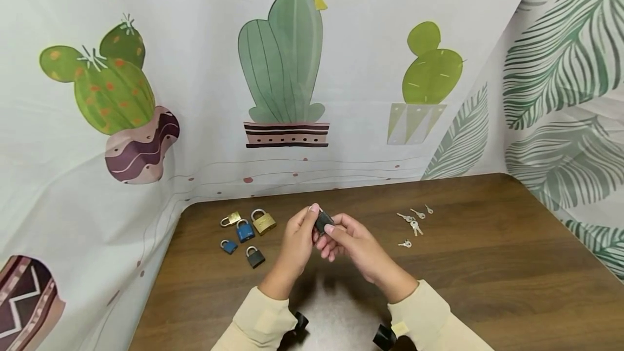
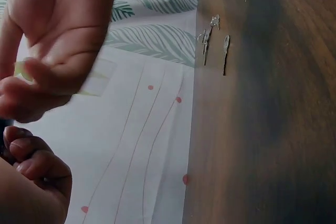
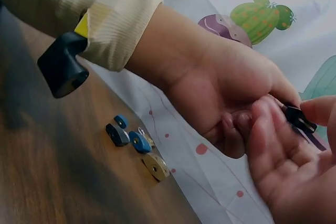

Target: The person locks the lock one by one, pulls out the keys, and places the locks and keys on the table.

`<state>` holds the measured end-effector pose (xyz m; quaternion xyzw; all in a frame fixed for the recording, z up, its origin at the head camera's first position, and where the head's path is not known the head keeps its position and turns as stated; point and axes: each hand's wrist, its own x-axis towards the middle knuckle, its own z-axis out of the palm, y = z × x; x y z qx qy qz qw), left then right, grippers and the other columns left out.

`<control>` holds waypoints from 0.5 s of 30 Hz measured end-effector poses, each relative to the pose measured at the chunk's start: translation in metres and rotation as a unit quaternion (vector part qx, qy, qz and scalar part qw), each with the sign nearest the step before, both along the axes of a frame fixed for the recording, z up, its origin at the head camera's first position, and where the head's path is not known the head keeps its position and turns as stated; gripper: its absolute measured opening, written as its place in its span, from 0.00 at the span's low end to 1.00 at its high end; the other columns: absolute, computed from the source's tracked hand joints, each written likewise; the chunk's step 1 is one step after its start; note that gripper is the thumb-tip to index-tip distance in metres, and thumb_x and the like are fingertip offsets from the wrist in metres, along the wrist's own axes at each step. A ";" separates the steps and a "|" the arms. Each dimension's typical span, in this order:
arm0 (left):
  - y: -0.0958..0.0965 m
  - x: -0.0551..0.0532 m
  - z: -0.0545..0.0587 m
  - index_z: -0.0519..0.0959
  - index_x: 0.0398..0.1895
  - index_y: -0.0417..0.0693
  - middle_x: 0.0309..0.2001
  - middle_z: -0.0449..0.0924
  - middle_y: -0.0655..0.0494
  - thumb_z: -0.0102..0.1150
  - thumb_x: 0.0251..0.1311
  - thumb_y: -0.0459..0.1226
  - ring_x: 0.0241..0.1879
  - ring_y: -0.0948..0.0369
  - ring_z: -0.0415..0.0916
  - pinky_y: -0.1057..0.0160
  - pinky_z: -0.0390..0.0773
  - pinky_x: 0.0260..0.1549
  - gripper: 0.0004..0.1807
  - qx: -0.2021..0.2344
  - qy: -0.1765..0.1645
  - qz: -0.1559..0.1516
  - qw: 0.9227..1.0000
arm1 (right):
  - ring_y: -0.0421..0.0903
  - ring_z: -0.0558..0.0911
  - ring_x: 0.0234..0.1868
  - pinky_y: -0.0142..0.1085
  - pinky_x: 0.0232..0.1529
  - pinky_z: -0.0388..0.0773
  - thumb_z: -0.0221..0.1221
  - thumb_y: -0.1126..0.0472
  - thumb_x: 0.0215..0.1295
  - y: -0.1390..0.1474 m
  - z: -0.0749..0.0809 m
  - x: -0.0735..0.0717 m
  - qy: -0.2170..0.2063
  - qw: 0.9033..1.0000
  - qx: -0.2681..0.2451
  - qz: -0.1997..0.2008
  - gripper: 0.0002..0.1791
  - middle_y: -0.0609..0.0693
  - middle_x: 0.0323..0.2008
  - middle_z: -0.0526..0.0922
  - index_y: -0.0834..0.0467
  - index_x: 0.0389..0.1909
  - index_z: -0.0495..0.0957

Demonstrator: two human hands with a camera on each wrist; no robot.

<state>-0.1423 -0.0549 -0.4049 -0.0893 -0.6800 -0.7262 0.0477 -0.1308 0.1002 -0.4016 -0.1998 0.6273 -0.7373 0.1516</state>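
A black padlock [image 1: 323, 221] is held between both hands above the middle of the table. My left hand [image 1: 298, 232] grips it from the left, its thumb along the top end. From the other side, my right hand [image 1: 355, 238] pinches the lower body, thumb on its face and fingers behind. The right wrist view shows the padlock's dark body [image 3: 302, 119] among the fingers, which partly hide it. In the left wrist view, the right hand [image 2: 63, 40] is above and the left hand [image 2: 39, 166] is below; the padlock is not clearly visible there.
Left of the hands lie a small brass padlock [image 1: 234, 218], a large brass one [image 1: 264, 223], a blue one [image 1: 246, 231], a small blue one [image 1: 229, 247] and a dark one [image 1: 255, 258]. Several keys [image 1: 415, 226] lie right on the wooden table [image 1: 487, 264]. A printed cloth [image 1: 361, 69] hangs behind.
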 end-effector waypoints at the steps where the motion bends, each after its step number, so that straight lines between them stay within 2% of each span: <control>1: 0.000 0.000 0.000 0.69 0.27 0.35 0.19 0.63 0.57 0.44 0.79 0.47 0.19 0.65 0.60 0.70 0.62 0.19 0.26 0.003 -0.002 0.000 1.000 | 0.39 0.82 0.27 0.31 0.31 0.79 0.49 0.57 0.79 0.000 0.000 0.000 0.002 1.000 0.009 -0.002 0.12 0.45 0.28 0.83 0.64 0.43 0.70; 4: 0.000 0.000 0.000 0.68 0.26 0.36 0.18 0.62 0.57 0.43 0.79 0.48 0.19 0.65 0.60 0.70 0.61 0.19 0.26 0.006 -0.009 0.003 1.000 | 0.39 0.80 0.24 0.31 0.29 0.78 0.48 0.55 0.80 0.000 -0.001 0.000 0.010 0.999 0.030 -0.006 0.19 0.45 0.24 0.80 0.70 0.38 0.70; 7: 0.000 -0.001 -0.001 0.68 0.26 0.36 0.18 0.62 0.57 0.43 0.79 0.48 0.19 0.65 0.60 0.70 0.61 0.20 0.26 0.008 -0.010 0.006 1.000 | 0.39 0.78 0.23 0.30 0.29 0.78 0.47 0.56 0.81 -0.001 -0.003 0.000 0.020 0.999 0.032 -0.004 0.23 0.45 0.23 0.79 0.77 0.39 0.70; 11: 0.001 0.000 -0.002 0.68 0.26 0.36 0.18 0.62 0.57 0.42 0.80 0.48 0.19 0.65 0.60 0.70 0.61 0.20 0.26 0.012 -0.015 0.010 1.000 | 0.38 0.77 0.24 0.29 0.29 0.78 0.47 0.58 0.81 -0.001 -0.004 0.000 0.032 0.999 0.027 0.000 0.24 0.45 0.23 0.79 0.81 0.41 0.68; 15: 0.002 -0.001 -0.002 0.68 0.28 0.32 0.19 0.62 0.55 0.40 0.80 0.48 0.19 0.65 0.60 0.70 0.61 0.20 0.28 0.012 -0.016 0.014 1.000 | 0.37 0.76 0.24 0.30 0.29 0.78 0.47 0.59 0.80 -0.001 -0.005 0.000 0.041 0.999 0.030 -0.003 0.22 0.46 0.23 0.77 0.79 0.40 0.69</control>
